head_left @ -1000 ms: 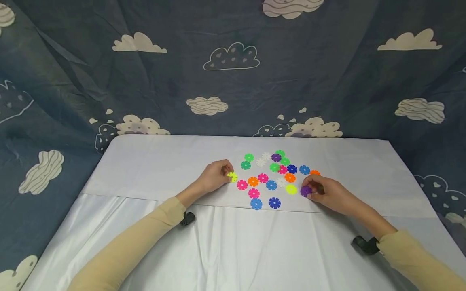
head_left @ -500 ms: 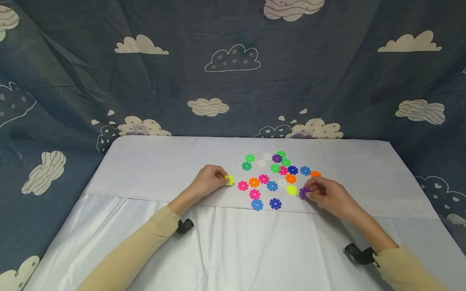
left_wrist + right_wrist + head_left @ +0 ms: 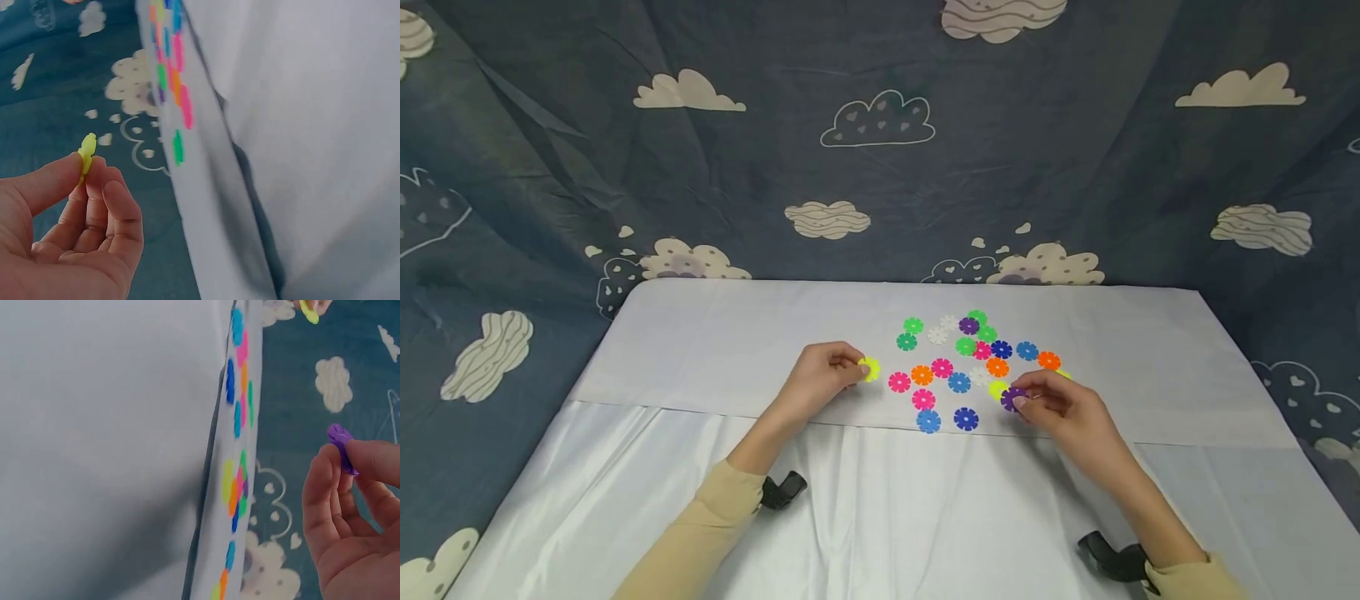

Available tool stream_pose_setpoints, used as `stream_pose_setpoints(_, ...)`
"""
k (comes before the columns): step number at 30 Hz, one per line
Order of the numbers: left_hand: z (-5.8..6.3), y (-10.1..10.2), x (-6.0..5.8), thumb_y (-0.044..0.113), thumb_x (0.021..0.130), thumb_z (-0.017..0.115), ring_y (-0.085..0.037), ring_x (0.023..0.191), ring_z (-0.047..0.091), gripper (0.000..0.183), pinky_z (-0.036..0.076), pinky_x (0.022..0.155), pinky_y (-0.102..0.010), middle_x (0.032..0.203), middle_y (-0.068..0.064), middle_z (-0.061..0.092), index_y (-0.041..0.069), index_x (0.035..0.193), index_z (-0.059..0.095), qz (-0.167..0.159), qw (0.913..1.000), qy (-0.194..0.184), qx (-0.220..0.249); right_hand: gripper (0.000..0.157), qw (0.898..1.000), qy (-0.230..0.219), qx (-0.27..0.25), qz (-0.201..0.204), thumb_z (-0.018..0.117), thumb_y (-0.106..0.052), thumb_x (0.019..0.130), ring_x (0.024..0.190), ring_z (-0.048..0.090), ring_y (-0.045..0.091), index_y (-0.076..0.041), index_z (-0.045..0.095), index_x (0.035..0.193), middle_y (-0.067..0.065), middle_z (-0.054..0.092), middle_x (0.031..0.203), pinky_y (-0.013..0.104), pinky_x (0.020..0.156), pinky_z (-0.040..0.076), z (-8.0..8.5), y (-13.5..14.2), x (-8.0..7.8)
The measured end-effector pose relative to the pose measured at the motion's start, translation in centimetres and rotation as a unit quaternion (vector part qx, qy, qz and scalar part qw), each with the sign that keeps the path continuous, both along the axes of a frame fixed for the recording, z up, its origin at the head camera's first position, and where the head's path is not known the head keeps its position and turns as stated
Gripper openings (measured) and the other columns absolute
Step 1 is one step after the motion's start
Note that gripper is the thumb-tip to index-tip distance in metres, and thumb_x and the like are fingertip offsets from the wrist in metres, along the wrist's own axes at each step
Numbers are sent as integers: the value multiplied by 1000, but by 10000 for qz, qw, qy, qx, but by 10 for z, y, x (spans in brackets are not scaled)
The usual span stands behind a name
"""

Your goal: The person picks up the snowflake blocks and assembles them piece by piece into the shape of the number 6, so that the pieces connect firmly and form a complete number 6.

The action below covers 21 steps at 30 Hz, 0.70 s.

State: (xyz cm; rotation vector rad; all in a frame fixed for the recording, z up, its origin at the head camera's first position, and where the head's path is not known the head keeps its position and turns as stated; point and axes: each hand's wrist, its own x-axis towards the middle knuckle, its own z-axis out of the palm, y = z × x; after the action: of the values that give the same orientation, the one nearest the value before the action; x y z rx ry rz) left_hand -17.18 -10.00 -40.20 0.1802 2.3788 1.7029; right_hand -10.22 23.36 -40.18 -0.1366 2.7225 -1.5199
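Observation:
Between thumb and fingers, my left hand pinches a yellow notched plastic disc, held on edge in the left wrist view, where the yellow disc shows thin. My right hand pinches a purple notched disc the same way; the purple disc tilts in the right wrist view. Between the two hands lie several snowflake-shaped discs, among them a pink disc, an orange disc and a light blue disc. A yellow disc on the table is partly covered by the purple one.
A white cloth covers the table. At the back of the spread are green discs, white discs and another purple disc. A dark curtain with cloud prints hangs behind the table.
My left hand has drawn back a little to the left with the yellow disc. My right hand has moved left with the purple disc, uncovering an orange disc and part of a yellow one.

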Motion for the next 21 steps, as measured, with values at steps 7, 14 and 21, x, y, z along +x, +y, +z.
stream_pose_setpoints(7, 10, 2, 21, 6, 88, 71, -33, 71, 57, 14, 49, 64, -36, 82, -16, 65, 4, 102, 70, 63, 9996, 199, 177, 20, 9990, 366, -236, -126, 65, -12, 96, 86, 66, 32, -8, 65, 115, 8, 65, 98, 30, 74, 57, 9, -22, 13)
stream_pose_setpoints(14, 17, 5, 43, 3, 88, 72, -35, 71, 57, 19, 47, 58, -28, 79, -7, 64, 5, 106, 71, 75, 9991, 272, 308, 21, 9968, 547, -414, -402, 68, -13, 95, 83, 68, 30, -4, 65, 113, 6, 67, 96, 26, 72, 57, 19, -41, 25)
stream_pose_setpoints(21, 24, 13, 59, 3, 88, 71, -41, 74, 59, 21, 52, 63, -42, 80, -15, 67, 5, 109, 70, -96, 9983, 300, 482, 19, 9958, 726, -415, -366, 67, -14, 95, 84, 67, 25, -9, 65, 113, 3, 66, 98, 23, 73, 56, 20, -50, 30)
